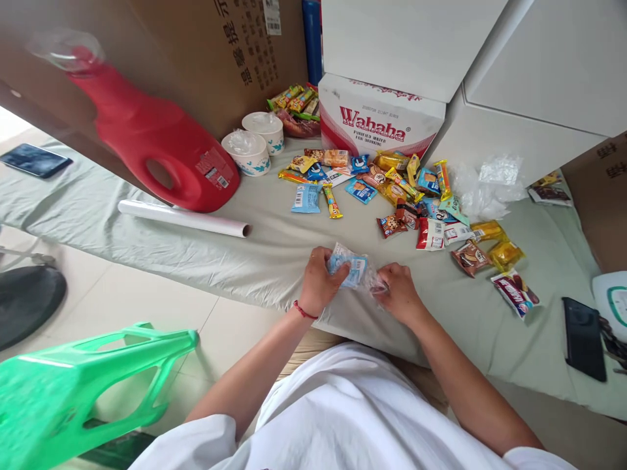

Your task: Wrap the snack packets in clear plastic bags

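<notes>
We hold a clear bag (365, 277) with a blue snack packet (349, 269) inside it, at the near edge of the cloth-covered table (274, 248).

Our left hand (319, 282) grips the packet end, our right hand (399, 292) pinches the bag's other end. Just beyond lies a scatter of snack packets (406, 196), then two paper cups (255, 143), a red jug (157, 150), a white roll (183, 219) and a Wahaha box (377, 117).

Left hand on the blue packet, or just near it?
Touching. Head view shows the left hand fingers wrapped over the blue packet, no gap.
</notes>
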`<state>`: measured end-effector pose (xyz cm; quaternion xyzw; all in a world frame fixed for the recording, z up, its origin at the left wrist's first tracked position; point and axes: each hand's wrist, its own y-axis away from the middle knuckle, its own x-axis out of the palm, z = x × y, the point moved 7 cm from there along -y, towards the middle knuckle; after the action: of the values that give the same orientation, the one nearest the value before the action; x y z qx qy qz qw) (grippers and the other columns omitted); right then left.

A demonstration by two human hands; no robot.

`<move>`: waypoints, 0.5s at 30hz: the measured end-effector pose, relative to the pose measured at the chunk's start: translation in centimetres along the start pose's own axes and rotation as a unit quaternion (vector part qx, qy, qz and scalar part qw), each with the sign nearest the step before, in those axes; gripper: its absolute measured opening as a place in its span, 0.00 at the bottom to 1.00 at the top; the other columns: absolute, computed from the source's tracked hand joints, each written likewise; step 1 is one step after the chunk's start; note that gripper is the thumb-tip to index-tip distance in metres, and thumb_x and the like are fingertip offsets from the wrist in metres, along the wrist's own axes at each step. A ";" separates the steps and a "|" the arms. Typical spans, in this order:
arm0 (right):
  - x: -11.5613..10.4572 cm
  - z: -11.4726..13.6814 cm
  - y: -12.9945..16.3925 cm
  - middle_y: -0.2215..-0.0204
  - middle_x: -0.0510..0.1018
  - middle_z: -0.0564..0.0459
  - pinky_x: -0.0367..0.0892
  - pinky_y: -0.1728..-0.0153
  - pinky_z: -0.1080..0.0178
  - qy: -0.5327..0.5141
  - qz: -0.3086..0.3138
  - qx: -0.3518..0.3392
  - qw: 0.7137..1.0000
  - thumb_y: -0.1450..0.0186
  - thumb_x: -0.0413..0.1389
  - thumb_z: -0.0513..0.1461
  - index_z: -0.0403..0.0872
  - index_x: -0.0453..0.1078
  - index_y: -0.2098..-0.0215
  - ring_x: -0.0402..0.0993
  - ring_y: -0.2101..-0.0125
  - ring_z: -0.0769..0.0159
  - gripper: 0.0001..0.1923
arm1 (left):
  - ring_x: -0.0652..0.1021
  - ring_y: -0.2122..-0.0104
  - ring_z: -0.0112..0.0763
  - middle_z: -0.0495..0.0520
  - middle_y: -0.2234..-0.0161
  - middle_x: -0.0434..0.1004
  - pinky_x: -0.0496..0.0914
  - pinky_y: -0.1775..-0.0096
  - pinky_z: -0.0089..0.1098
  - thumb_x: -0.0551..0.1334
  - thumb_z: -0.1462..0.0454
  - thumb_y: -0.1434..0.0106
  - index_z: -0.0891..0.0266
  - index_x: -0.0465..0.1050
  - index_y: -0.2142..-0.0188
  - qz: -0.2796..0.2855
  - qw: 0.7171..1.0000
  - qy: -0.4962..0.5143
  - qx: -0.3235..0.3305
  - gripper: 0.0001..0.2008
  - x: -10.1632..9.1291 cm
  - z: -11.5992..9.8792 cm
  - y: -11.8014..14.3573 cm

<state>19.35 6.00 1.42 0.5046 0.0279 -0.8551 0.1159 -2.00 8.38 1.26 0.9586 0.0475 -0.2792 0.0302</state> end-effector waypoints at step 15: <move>0.4 1.2 2.8 0.52 0.80 0.47 0.76 0.55 0.55 -0.579 -0.052 0.069 0.811 0.34 0.49 0.47 0.52 0.71 0.45 0.78 0.54 0.56 0.22 | 0.74 0.40 0.43 0.57 0.51 0.79 0.65 0.38 0.52 0.57 0.73 0.38 0.54 0.72 0.52 0.002 0.894 -0.046 0.446 0.17 6.3 -7.3 8.0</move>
<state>18.83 3.03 1.86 -0.0790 -0.0775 -0.9934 0.0307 8.04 1.53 4.30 0.8574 -0.0852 -0.3151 -0.3980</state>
